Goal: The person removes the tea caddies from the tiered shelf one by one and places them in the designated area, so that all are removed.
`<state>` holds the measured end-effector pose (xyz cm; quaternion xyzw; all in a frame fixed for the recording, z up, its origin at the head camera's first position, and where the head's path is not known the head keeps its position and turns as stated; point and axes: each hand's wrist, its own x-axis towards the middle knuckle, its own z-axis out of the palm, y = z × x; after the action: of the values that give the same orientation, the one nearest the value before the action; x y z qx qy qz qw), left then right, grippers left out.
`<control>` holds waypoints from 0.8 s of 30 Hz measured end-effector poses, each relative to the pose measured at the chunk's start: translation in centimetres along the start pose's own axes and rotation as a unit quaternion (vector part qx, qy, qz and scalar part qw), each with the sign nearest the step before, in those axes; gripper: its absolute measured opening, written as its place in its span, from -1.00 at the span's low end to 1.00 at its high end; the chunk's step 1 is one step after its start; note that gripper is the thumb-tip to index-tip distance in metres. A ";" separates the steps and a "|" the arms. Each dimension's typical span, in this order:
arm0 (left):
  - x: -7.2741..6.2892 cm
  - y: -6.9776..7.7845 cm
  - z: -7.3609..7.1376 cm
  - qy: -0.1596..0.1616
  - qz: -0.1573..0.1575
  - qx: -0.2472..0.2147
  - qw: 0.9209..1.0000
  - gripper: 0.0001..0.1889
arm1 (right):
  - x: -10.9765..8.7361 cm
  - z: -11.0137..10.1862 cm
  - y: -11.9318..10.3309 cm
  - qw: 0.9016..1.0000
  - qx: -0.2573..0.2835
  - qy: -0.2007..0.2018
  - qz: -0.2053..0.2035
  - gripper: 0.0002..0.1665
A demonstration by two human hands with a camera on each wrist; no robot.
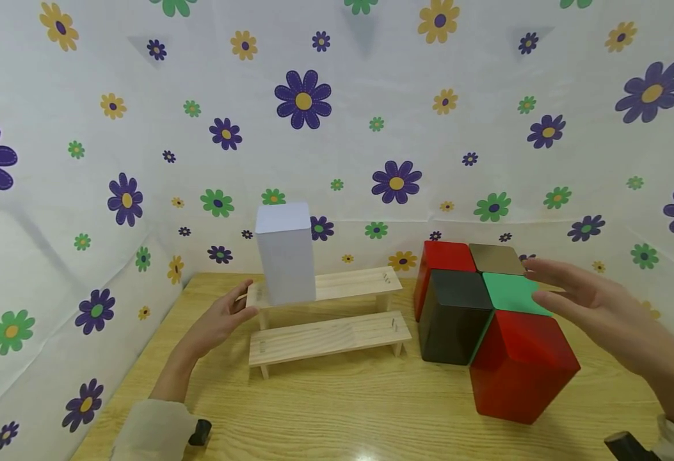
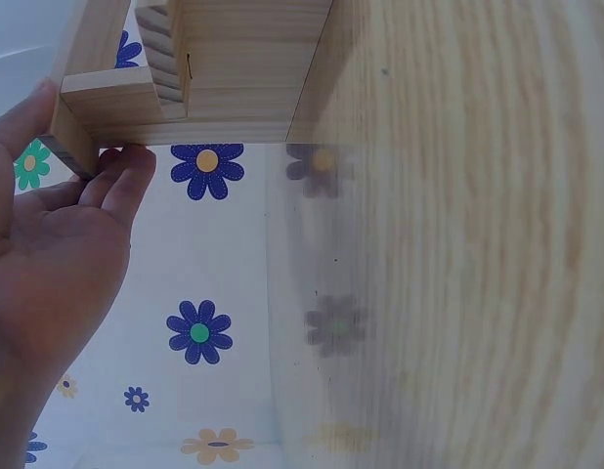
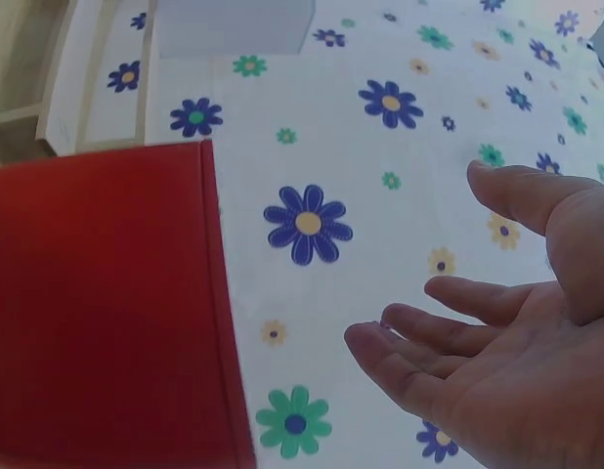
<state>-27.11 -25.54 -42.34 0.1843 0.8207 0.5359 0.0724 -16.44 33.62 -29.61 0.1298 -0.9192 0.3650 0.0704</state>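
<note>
A two-step wooden shelf (image 1: 331, 338) stands on the table, with a tall white box (image 1: 287, 259) upright on the left part of its upper step. My left hand (image 1: 218, 326) grips the left end of that upper step; in the left wrist view the thumb and fingers of the hand (image 2: 63, 239) lie on either side of the board's end. To the right, my right hand (image 1: 601, 314) is held in the air beside a cluster of boxes, its fingers loosely spread and holding nothing. Nearest to it are a green box (image 1: 515, 293) and a front red box (image 1: 527, 365).
A black box (image 1: 454, 317), a second red box (image 1: 446, 257) and a brown box (image 1: 497, 257) stand pressed together with the others. The wood-grain table (image 1: 337, 410) meets a flower-patterned cloth (image 1: 348, 141) at the back and sides.
</note>
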 end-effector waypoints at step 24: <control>-0.1 0.3 0.0 -0.006 -0.003 -0.002 1.000 -0.16 | 4.2 3.0 -7.9 0.995 0.083 -0.049 -0.028 -0.20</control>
<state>-26.99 -25.48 -42.05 0.1845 0.8197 0.5364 0.0792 -18.26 25.20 -25.68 0.1787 -0.8841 0.4311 0.0242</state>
